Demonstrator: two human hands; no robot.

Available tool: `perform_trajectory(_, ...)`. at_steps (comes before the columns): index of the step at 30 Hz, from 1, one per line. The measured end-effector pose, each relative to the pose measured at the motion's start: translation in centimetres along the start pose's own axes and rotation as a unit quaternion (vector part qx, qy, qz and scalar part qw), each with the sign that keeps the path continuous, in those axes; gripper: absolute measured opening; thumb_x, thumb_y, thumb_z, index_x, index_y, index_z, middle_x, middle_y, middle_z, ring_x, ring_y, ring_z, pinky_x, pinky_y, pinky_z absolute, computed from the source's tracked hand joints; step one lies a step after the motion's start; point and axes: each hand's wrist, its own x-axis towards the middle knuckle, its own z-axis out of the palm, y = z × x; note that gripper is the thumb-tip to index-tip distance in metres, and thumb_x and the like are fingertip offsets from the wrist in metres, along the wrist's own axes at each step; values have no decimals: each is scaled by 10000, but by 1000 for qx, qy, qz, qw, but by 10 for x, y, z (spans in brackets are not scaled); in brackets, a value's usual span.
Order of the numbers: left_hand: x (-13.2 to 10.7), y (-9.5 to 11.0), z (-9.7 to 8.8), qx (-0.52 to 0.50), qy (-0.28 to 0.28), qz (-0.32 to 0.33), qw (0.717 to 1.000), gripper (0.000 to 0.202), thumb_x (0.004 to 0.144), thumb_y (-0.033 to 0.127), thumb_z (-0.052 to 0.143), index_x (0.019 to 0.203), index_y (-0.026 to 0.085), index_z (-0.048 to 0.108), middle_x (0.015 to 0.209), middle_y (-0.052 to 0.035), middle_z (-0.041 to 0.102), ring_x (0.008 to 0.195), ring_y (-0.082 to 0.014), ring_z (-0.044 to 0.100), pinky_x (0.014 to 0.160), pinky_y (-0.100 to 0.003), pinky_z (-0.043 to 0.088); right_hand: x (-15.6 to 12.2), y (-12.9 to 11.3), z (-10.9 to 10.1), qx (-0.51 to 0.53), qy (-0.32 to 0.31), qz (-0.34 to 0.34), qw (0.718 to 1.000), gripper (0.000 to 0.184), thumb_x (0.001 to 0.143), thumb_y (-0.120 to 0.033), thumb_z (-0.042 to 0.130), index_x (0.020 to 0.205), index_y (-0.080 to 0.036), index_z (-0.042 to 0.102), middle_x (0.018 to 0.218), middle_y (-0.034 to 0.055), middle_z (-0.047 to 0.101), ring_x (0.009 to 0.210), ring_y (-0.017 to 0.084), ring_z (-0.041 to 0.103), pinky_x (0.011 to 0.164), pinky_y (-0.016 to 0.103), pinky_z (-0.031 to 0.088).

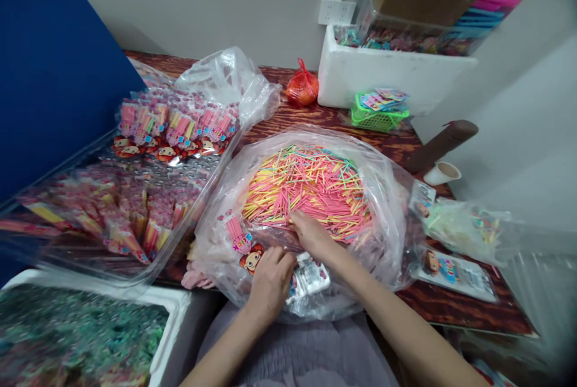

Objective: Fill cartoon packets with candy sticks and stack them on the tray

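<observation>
A large clear plastic bag (pixel 387 219), rolled open, holds a heap of thin pink, yellow and green sticks (pixel 311 188). My right hand (pixel 311 234) is at the near edge of the heap, fingers drawn together against the sticks; whether any are between the fingertips is hidden. My left hand (pixel 273 276) is closed over printed clear packets lying on the bag's near side. One packet (pixel 237 234), with a cartoon head and pink sticks in it, pokes out left of this hand. Silvery-white packets (pixel 310 276) lie to its right, under my right wrist.
At left, a clear tray (pixel 180 237) holds many filled packets (pixel 175 125). A white foam box (pixel 162 339) stands front left, another foam box (pixel 387 68) at the back. A green basket (pixel 378 116), red bag (pixel 302 86), paper cup (pixel 442 173) and flat packet stack (pixel 457 273) are on the table.
</observation>
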Motion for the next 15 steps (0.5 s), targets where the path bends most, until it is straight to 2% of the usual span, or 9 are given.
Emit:
perform_trajectory(2,0,-1,1,14,-5,10,1000,227,962,177,446,847,157,640,817,-65,572,779,-206,503,705,-324,399,8,-13,5,-97,-49,-19,994,135,915,-117,461,960,-176,574,960,66,604,823,187,561,697,277,397)
perform_trajectory(5,1,-1,3,25,-7,20,999,219,955,168,453,862,160,652,843,-72,592,786,-211,505,704,-330,395,18,-31,11,-208,-81,-38,974,204,909,-70,434,1035,-140,578,1024,122,604,878,221,582,727,309,421)
perform_trajectory(8,1,-2,4,18,-5,19,1000,197,948,166,466,882,161,651,870,-75,605,801,-212,510,711,-331,397,25,-36,11,-224,-93,-41,969,206,902,-65,434,1023,-130,588,1026,143,606,882,230,586,729,320,429)
perform_trajectory(11,1,-3,4,14,-4,17,1000,212,949,168,459,830,161,634,830,-68,596,783,-210,504,705,-331,392,29,-25,3,-102,-58,-16,993,148,878,-76,471,915,-164,585,963,99,620,841,200,574,720,300,415)
perform_trajectory(13,0,-1,1,6,-7,14,1000,223,952,167,449,814,162,624,808,-65,592,774,-210,502,704,-333,387,26,-14,-5,71,-10,31,997,114,869,-115,486,822,-189,560,834,33,617,757,167,557,692,278,408)
perform_trajectory(14,-1,0,-1,-8,-8,12,1000,224,954,167,444,820,163,623,809,-64,595,775,-209,505,707,-334,387,23,-9,-10,180,9,62,982,104,870,-155,494,790,-198,546,767,4,606,703,152,546,665,267,408)
perform_trajectory(15,-1,2,-5,-29,-4,9,1000,224,957,168,437,833,164,624,820,-65,603,782,-207,512,715,-333,389,18,-4,-14,293,21,91,952,97,870,-209,511,777,-204,539,727,-15,599,660,141,537,642,258,411)
